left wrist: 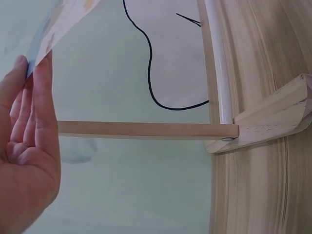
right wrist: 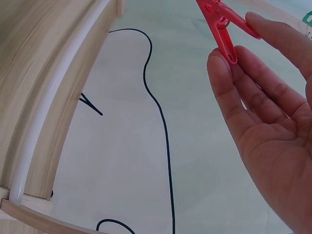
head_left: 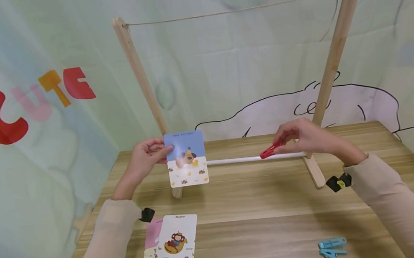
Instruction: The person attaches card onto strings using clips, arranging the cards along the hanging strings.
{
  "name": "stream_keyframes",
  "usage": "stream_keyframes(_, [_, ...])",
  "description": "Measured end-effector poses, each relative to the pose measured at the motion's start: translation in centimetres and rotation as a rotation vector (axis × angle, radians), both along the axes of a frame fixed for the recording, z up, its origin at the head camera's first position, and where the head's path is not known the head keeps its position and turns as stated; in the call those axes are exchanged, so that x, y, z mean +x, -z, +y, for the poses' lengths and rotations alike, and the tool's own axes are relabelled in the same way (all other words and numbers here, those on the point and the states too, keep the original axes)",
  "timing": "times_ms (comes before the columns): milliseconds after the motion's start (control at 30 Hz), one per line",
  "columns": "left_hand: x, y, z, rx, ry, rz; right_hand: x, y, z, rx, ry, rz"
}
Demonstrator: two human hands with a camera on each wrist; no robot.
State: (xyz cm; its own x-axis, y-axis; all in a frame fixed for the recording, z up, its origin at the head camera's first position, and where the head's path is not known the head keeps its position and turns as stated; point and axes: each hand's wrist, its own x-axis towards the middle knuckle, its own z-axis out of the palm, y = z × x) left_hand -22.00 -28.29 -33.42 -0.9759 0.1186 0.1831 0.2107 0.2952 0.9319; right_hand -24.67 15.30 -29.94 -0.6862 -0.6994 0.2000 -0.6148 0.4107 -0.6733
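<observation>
from the head view, the left hand pinched a rectangular blue-and-white card with a printed brown dog by its side edge, thumb over the front, the other fingers behind. with its far edge free, a slight twist there could tilt the card or let it slip. well apart from those fingertips, the right hand pinched a small red plastic clothespin. a thin brown twine stretched high above both hands' fingers. a pale wooden upright stood beyond the left fingertips, so a careless reach could knock the card against it. below those fingers, a white monkey-printed card overlapped a pink-and-yellow card; a dropping left beige sleeve could push both askew. a teal plastic clothespin lay below the right fingers.

from the left wrist, thumb and fingertips gripped only the card's border, a shallow hold that might fail if bumped.

from the right wrist, thumb and fingertips held the red clothespin's spread handles near their ends; an off-centre squeeze could spin it loose. its jaws were cut off there.
</observation>
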Motion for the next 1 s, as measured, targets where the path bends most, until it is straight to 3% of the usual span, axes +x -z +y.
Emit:
stream_keyframes(167, [0.0, -0.7, 0.1, 0.024, 0.000, -0.010, 0.4, -0.8, -0.3, -0.030, -0.011, 0.012])
stream_keyframes(433, [0.9, -2.8, 0.7, 0.014, -0.019, 0.000, -1.2, 0.1, 0.3, -0.069, -0.045, 0.022])
stream_keyframes(733, [-0.3, -2.1, -0.1, -0.001, -0.050, 0.031, -0.1, -1.9, -0.4, -0.048, -0.032, 0.026])
stream_keyframes(1000, [-0.6, -2.6, 0.0, 0.012, -0.056, 0.055, 0.5, -3.2, -0.8, -0.041, -0.034, 0.031])
